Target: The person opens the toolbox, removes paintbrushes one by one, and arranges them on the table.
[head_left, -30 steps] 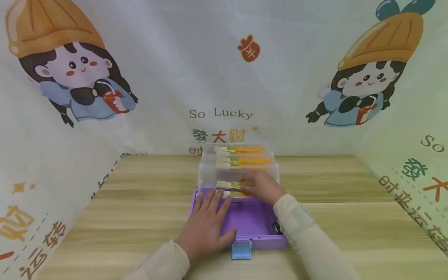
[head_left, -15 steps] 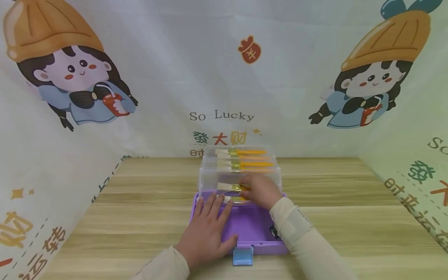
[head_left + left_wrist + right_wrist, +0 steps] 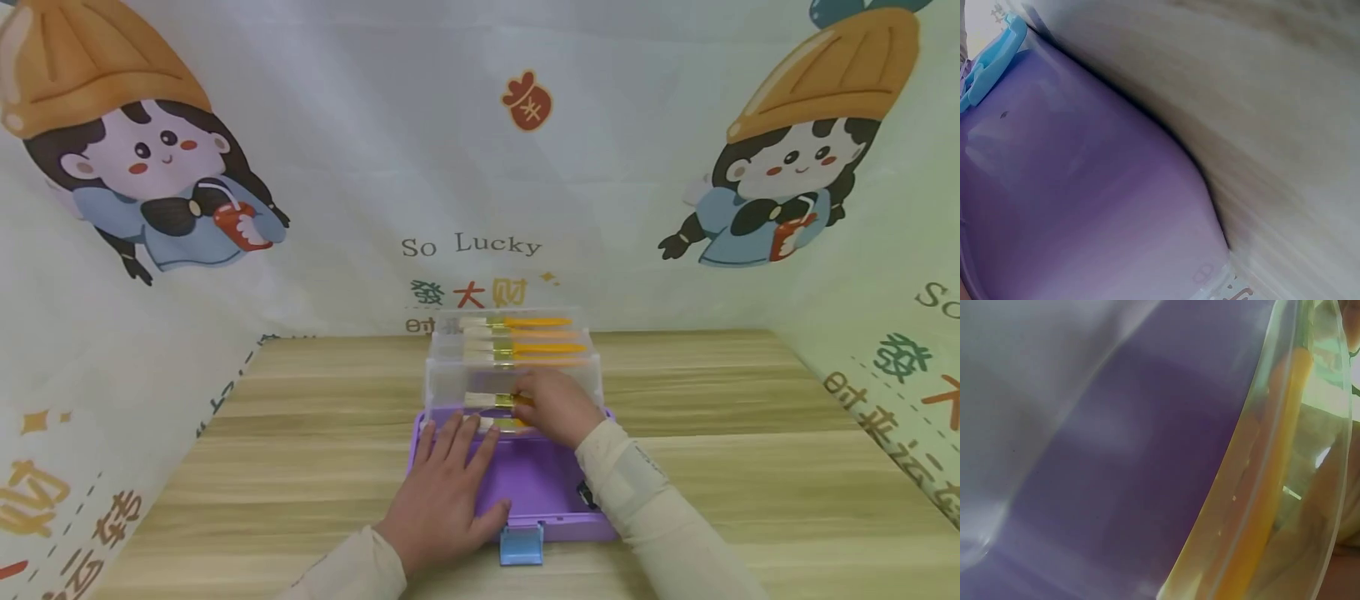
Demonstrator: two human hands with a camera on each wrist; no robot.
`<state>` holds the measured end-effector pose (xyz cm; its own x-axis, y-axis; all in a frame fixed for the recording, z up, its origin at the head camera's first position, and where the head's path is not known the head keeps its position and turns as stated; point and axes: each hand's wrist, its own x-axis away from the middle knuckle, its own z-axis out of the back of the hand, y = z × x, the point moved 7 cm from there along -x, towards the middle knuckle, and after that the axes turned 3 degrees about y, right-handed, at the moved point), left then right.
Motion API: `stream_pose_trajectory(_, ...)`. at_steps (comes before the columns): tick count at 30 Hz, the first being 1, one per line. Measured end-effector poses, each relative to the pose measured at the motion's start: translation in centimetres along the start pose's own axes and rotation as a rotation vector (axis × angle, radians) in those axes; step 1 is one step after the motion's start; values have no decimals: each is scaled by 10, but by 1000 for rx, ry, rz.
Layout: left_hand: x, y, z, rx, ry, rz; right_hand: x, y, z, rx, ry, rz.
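Note:
A purple box (image 3: 517, 475) with a blue latch (image 3: 521, 546) lies open in the head view, clear stepped trays (image 3: 450, 383) raised at its back. My left hand (image 3: 442, 492) rests on the box's left side, fingers straight and spread. With curled fingers, my right hand (image 3: 558, 408) pinches a pale-bristled paintbrush (image 3: 486, 400) by its handle at the lowest tray. Just below it, another paintbrush (image 3: 480, 423) lies partly behind the left fingertips. The right wrist view has an orange brush handle (image 3: 1266, 506) against the clear tray wall; part of the right hand shows at the edge.
Several orange-handled brushes (image 3: 543, 347) lie in the upper trays. A small black item (image 3: 586, 495) sits at the box's right inner edge, partly covered by the right sleeve. Wood-grain table (image 3: 315, 433) surrounds the box, with a printed cloth (image 3: 337, 125) hanging behind.
The head view has shifted slightly. My left hand stays on the box's side, and my right hand keeps its grip on the paintbrush with hardly any movement.

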<state>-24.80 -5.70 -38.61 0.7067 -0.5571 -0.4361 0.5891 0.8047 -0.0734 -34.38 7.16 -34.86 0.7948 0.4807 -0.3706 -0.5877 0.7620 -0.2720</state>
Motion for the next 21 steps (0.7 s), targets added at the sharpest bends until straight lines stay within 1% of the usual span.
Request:
stream_pose_trajectory(5,3,-2,-2,5,7,7,-2,-2,-5,1,-17,22)
stream_pose_trajectory(11,5,-1,-1,8,36,5,0,-5,-3,-18,4,11)
stream_pose_trajectory(15,7,2,0,16,38,-6,4,-6,-3,-33,4,16)
stream_pose_trajectory(21,1,3,-1,5,44,-21,6,-2,2,-20,40,26)
